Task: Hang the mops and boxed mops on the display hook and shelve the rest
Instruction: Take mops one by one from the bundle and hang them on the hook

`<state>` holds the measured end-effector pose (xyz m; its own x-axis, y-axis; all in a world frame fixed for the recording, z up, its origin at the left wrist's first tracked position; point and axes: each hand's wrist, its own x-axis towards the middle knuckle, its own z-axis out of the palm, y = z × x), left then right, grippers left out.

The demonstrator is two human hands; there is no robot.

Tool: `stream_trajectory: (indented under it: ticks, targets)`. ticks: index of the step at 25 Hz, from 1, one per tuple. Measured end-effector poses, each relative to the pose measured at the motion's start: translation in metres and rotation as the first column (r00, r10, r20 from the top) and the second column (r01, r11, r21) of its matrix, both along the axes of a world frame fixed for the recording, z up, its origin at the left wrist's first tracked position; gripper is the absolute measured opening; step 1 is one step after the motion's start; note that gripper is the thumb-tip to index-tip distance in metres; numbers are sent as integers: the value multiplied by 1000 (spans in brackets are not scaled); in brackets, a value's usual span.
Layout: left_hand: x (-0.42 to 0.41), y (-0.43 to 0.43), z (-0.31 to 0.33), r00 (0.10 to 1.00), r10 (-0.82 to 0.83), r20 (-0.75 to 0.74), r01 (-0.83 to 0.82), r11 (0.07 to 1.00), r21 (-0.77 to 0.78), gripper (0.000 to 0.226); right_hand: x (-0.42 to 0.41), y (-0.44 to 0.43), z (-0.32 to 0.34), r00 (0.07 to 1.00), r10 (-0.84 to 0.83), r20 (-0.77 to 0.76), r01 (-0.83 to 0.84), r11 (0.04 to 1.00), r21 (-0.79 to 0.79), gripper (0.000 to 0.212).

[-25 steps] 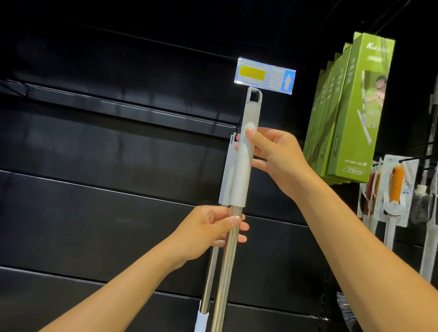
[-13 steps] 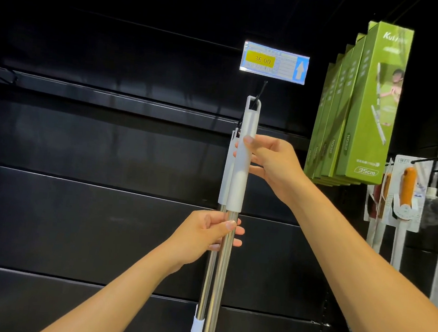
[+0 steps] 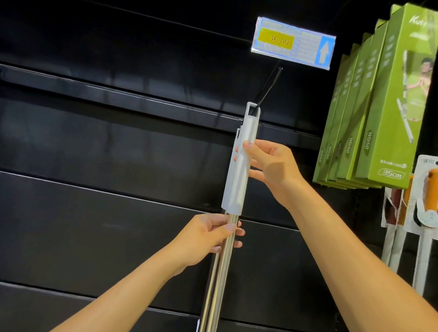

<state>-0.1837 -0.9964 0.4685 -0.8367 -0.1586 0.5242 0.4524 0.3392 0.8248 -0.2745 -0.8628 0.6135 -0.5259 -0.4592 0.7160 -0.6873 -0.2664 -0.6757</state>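
Threaded farther onto the hook (image 3: pixel 269 86), the stiff, likely light mop (image 3: pixel 239 183) is gripped at its plastic sleeve by the right hand (image 3: pixel 271 168), slick steel pole by the left hand (image 3: pixel 205 238).
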Motion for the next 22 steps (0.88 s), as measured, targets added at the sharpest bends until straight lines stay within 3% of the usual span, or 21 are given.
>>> stream_trajectory:
  ticks: [4, 14, 22]
  targets:
    - [-17, -6, 0, 1000, 9, 16, -10, 999, 39, 23, -16, -9, -4, 1000, -23, -6, 23, 1000, 6, 19]
    - [-54, -21, -3, 964, 264, -30, -265, 964, -21, 16, -46, -36, -10, 988, -136, 76, 143, 985, -98, 19]
    - [-67, -28, -2, 967, 251, -36, -251, 968, 1, 25, -56, -47, -14, 976, -187, 112, 199, 973, -114, 14]
